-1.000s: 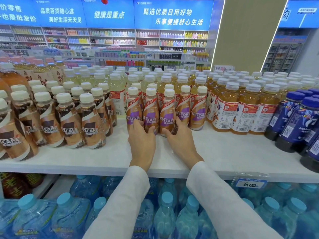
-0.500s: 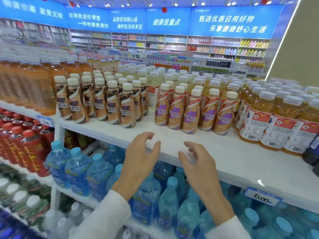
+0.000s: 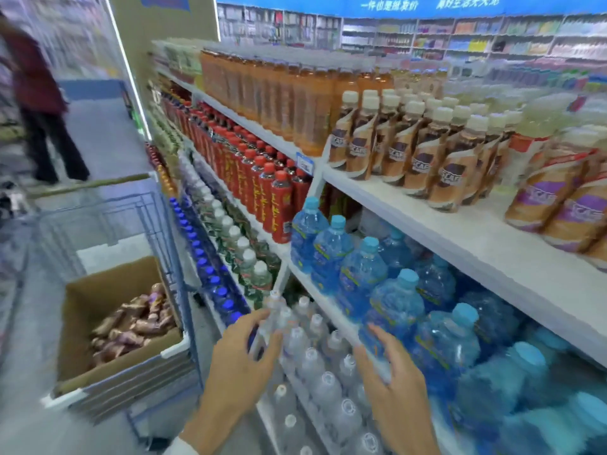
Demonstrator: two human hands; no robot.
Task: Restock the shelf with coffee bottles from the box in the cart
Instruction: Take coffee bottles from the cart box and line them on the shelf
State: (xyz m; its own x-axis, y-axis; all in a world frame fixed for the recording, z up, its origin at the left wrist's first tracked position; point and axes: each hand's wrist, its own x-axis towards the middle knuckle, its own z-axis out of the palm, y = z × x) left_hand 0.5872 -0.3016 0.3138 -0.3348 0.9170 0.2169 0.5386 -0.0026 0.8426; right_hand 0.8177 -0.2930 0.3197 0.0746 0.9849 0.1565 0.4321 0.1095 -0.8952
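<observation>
Stock to be moved: a loose heap of small plastic coffee bottles in brown and purple wrappers (image 3: 131, 323) lies in the open brown cardboard box (image 3: 85, 310). The box sits in the blue wire cart (image 3: 154, 221), on the person's left and just beside the shelving. Blur prevents a count, but the box is clearly not emptied.

Destination: the white upper shelf (image 3: 427, 224) carries upright rows of brown-labelled coffee bottles with cream caps (image 3: 414, 152). To their right stand purple-labelled coffee bottles (image 3: 558, 208). Bare board shows along the front edge ahead of both groups, so room for more stock is judged available.

Hands: the left hand (image 3: 243, 366) and the right hand (image 3: 394, 389) both hold nothing, fingers loosely spread. They hang low in front of the clear white-capped bottles (image 3: 315, 349) and the blue-capped water bottles (image 3: 361, 274) on the lower shelves. Whether any fingertip touches these cannot be told.

Assessment: the task is judged partly done. The shelf is stocked in part, the box holds further bottles, and none is in transit. A reach left into the box appears due.

Surroundings: a person in dark clothing (image 3: 39, 93) stands well apart up the aisle.
</observation>
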